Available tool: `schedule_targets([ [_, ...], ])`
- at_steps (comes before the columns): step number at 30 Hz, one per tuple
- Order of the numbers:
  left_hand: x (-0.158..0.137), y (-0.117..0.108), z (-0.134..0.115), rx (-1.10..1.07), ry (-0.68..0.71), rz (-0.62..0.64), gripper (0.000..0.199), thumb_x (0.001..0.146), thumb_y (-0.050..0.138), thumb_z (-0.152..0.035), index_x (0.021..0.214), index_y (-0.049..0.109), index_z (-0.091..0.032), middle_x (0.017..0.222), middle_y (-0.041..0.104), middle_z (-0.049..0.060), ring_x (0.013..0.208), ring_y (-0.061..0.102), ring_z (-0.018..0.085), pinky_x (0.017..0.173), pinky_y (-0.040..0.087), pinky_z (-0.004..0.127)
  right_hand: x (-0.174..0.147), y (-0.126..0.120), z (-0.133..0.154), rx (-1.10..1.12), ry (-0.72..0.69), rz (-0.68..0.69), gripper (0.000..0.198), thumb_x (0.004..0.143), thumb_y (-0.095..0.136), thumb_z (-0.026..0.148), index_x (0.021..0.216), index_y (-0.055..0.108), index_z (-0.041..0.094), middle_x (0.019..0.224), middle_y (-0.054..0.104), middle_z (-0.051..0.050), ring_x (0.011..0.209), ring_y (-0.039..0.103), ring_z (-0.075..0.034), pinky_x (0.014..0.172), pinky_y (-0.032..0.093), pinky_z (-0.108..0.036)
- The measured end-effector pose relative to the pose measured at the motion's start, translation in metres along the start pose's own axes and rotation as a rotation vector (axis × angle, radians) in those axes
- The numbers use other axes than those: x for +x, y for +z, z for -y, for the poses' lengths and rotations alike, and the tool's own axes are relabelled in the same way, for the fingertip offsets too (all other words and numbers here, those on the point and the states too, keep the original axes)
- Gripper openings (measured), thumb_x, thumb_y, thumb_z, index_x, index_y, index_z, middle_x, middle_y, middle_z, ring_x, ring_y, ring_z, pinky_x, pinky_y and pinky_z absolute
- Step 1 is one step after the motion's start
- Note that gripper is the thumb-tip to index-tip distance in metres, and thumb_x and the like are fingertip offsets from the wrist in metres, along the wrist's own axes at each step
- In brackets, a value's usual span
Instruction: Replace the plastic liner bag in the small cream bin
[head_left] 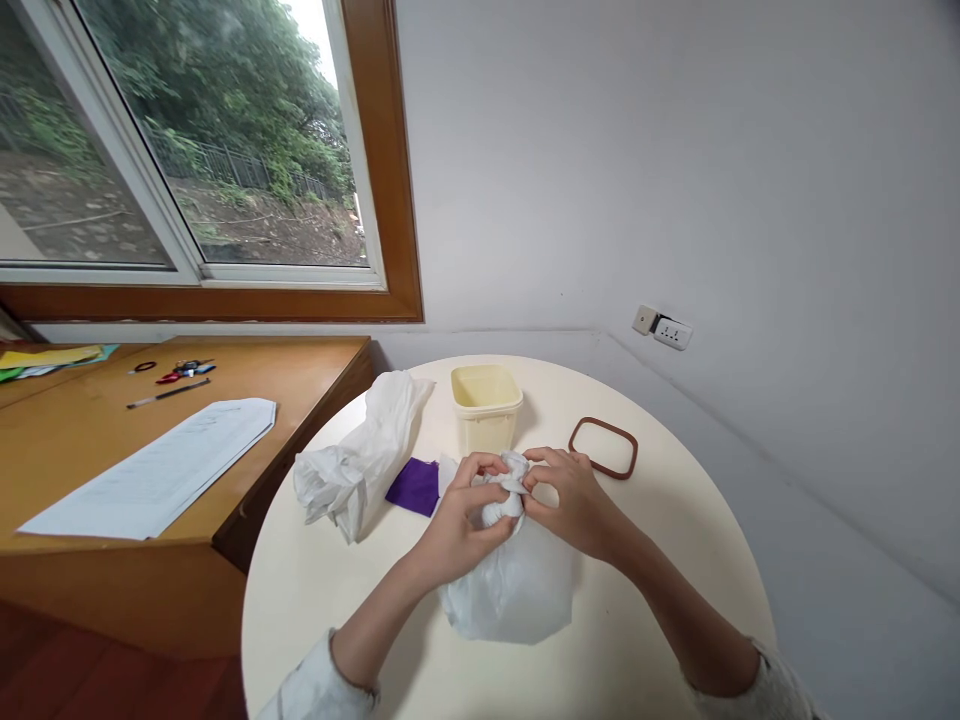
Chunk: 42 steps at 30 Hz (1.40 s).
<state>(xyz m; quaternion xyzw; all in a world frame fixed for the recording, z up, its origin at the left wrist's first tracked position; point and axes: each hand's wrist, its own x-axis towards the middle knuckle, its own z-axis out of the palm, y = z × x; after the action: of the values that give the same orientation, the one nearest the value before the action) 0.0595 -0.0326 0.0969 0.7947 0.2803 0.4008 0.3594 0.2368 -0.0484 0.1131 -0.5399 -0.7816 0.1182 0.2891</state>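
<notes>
Sleeves (326, 682) of pale cloth lay around my forearms at the near side. Ahead of them a white plastic bag (517, 595) bulged low over the near middle of the round surface (675, 610), its contents hidden by the film. The fingers of my left hand (454, 528) were clamped around its gathered neck, and those of my right hand (576, 503) pinched the same bunch from the other side. Just beyond, to the left, a purple cloth (412, 487) lay beside another white bag (375, 435) (long, crumpled and untouched). A cream bin (486, 434) stood upright past my knuckles, open at the top, and a brown frame (611, 428) with rounded corners lay to its right. On the wooden surface (322, 365) at the left were papers (165, 470) and a pen (169, 394). Farther back, a wall socket (673, 332) and a wood-trimmed window (409, 250) faced me.
</notes>
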Motion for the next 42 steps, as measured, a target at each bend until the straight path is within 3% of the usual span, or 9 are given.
schedule_targets([
  [6,0.002,0.002,0.015,-0.361,-0.022,0.036,0.010,0.077,0.063,-0.026,0.079,0.068,-0.018,0.108,0.042,0.009,0.109,0.042,0.022,0.097,0.031,0.036,0.006,0.006,-0.010,0.229,0.063,0.082,0.014,0.075,0.054,0.026,0.063,0.059,0.021,0.108,0.059,-0.003,0.100,0.053,-0.020,0.090,0.031,-0.040],
  [9,0.001,0.005,0.020,-0.478,-0.029,0.042,0.014,0.076,0.064,-0.030,0.077,0.069,-0.017,0.111,0.040,0.009,0.108,0.042,0.022,0.096,0.032,0.035,0.007,0.013,-0.010,0.373,0.068,0.116,0.010,0.074,0.054,0.021,0.067,0.061,0.022,0.104,0.060,-0.002,0.095,0.055,-0.018,0.086,0.036,-0.034],
  [15,-0.001,0.011,0.023,-0.401,-0.120,-0.022,0.018,0.081,0.058,-0.031,0.088,0.068,-0.018,0.110,0.044,0.010,0.110,0.041,0.022,0.095,0.032,0.033,0.001,0.027,-0.006,0.441,0.095,0.117,0.012,0.074,0.052,0.018,0.082,0.060,0.021,0.089,0.060,-0.001,0.085,0.056,-0.017,0.080,0.040,-0.032],
  [19,-0.001,0.007,0.019,-0.387,-0.146,-0.027,0.021,0.083,0.054,-0.029,0.097,0.066,-0.019,0.111,0.049,0.010,0.108,0.046,0.022,0.094,0.034,0.033,-0.002,0.019,-0.002,0.474,0.072,0.015,0.031,0.072,0.055,0.017,0.102,0.052,0.024,0.102,0.056,-0.002,0.095,0.051,-0.017,0.084,0.039,-0.032],
  [23,0.001,0.004,0.017,-0.364,-0.139,-0.014,0.023,0.084,0.053,-0.027,0.103,0.064,-0.019,0.113,0.054,0.011,0.108,0.047,0.023,0.094,0.035,0.035,-0.002,0.004,-0.001,0.534,-0.024,0.121,0.050,0.073,0.056,0.015,0.119,0.045,0.030,0.111,0.052,-0.001,0.097,0.047,-0.015,0.077,0.039,-0.028],
  [32,0.000,0.007,0.024,-0.399,-0.169,-0.016,0.011,0.073,0.067,-0.024,0.082,0.070,-0.017,0.099,0.058,0.009,0.093,0.054,0.020,0.080,0.042,0.030,0.001,0.013,-0.010,0.696,0.169,0.223,0.019,0.073,0.051,0.016,0.090,0.058,0.021,0.069,0.055,0.003,0.059,0.045,-0.010,0.057,0.037,-0.024],
  [36,0.001,0.008,0.022,-0.415,-0.160,0.000,0.014,0.077,0.063,-0.025,0.085,0.070,-0.017,0.097,0.059,0.009,0.092,0.053,0.020,0.079,0.041,0.029,0.003,0.022,-0.013,0.875,0.242,0.084,0.011,0.069,0.051,0.013,0.076,0.057,0.019,0.062,0.056,0.004,0.055,0.051,-0.010,0.056,0.041,-0.024],
  [39,0.000,0.010,0.026,-0.461,-0.178,-0.080,0.017,0.075,0.064,-0.026,0.087,0.068,-0.015,0.095,0.060,0.009,0.090,0.054,0.020,0.078,0.041,0.030,0.004,0.029,-0.015,0.985,0.292,-0.123,0.007,0.068,0.054,0.013,0.071,0.057,0.018,0.060,0.056,0.004,0.055,0.053,-0.011,0.056,0.042,-0.024],
  [42,-0.002,0.012,0.034,-0.465,-0.219,-0.134,0.022,0.073,0.067,-0.028,0.089,0.065,-0.014,0.097,0.061,0.010,0.088,0.055,0.020,0.077,0.042,0.030,0.006,0.038,-0.018,1.072,0.300,-0.224,0.004,0.069,0.056,0.016,0.072,0.057,0.019,0.063,0.057,0.003,0.056,0.053,-0.011,0.058,0.043,-0.024],
])
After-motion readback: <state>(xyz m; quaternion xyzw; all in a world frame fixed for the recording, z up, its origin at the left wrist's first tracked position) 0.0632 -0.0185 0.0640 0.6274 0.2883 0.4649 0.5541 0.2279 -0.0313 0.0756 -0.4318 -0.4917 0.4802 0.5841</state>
